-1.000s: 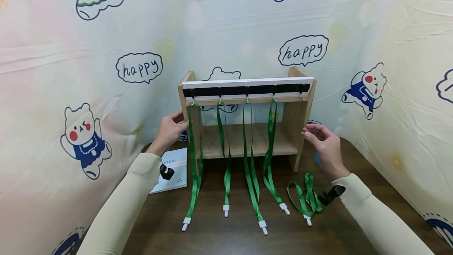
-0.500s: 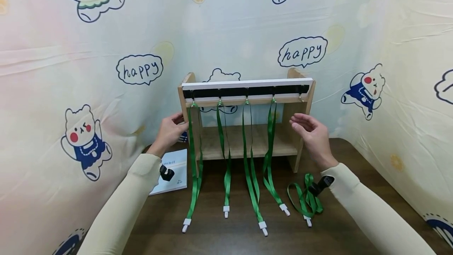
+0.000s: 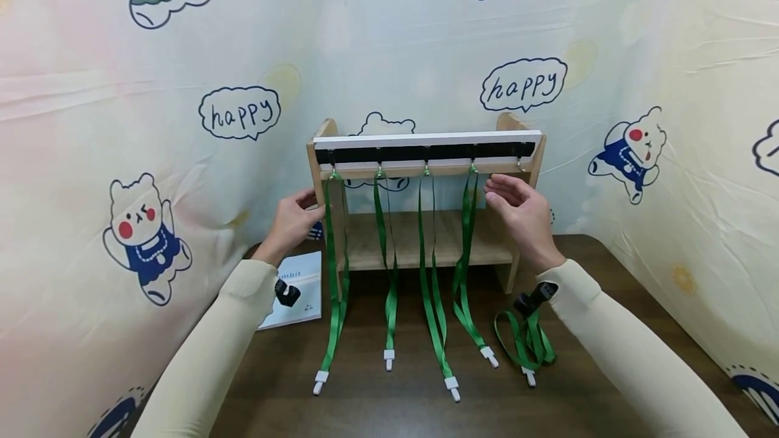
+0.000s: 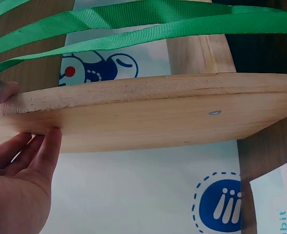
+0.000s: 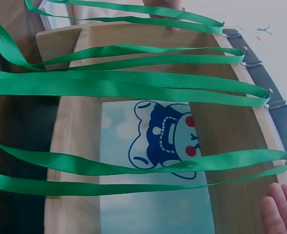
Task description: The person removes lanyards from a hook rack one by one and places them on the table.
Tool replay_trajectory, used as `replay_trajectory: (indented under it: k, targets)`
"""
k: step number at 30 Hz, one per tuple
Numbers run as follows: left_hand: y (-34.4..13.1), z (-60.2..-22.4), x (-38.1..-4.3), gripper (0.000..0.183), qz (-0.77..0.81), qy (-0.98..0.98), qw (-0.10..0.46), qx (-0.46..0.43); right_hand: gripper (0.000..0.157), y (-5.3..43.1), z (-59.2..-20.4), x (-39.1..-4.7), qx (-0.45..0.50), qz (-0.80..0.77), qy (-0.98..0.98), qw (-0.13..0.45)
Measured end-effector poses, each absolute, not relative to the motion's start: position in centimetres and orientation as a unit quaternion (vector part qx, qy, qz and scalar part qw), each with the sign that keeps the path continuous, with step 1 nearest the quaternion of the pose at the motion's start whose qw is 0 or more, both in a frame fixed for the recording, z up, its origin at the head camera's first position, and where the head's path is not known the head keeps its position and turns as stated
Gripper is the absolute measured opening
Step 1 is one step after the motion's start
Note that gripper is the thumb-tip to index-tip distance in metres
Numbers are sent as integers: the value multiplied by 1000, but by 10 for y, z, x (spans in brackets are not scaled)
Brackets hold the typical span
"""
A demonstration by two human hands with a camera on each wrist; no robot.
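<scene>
A wooden rack [image 3: 496,235] stands on the table, and several green lanyards [image 3: 466,215] with white clips hang from small hooks on the black strip [image 3: 450,151] along its top rail. My left hand [image 3: 291,223] grips the rack's left side panel [image 4: 148,122], thumb on the front edge and fingers on the outer face. My right hand [image 3: 523,218] is raised before the rack's right end, fingers relaxed, holding nothing. In the right wrist view its fingers [image 5: 282,207] are just below the rightmost hanging lanyard [image 5: 231,161]. The rightmost hook [image 3: 520,165] bears no lanyard.
A loose green lanyard [image 3: 529,350] lies bunched on the table at the right, partly behind my wrist camera [image 3: 534,297]. A white-and-blue booklet [image 3: 298,289] lies by the rack's left side. Printed cloth [image 3: 414,53] surrounds the table [image 3: 389,404].
My right hand has left the rack's right side panel and moved left and upward, toward the rightmost hanging lanyard. My left hand has kept its grip on the left panel.
</scene>
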State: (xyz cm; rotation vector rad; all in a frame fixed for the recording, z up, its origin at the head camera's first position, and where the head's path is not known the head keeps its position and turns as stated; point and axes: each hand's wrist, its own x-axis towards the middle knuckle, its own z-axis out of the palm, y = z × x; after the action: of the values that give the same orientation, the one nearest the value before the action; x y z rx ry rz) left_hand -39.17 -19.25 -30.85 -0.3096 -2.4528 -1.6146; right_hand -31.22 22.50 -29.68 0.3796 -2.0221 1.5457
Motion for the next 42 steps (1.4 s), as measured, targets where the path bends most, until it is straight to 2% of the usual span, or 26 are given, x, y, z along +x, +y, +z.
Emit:
replay_trajectory:
  k: [19, 33, 42]
  targets:
    - [-195, -311, -392, 67, -549, -824, 93, -105, 41, 210, -284, -321, 116, 544, -787, 267]
    - [-192, -309, -392, 68, -545, -827, 92, -101, 46, 198, -283, -327, 67, 569, -785, 237]
    - [-193, -309, -392, 66, -546, -826, 94, -105, 39, 190, -281, -328, 38, 613, -756, 226]
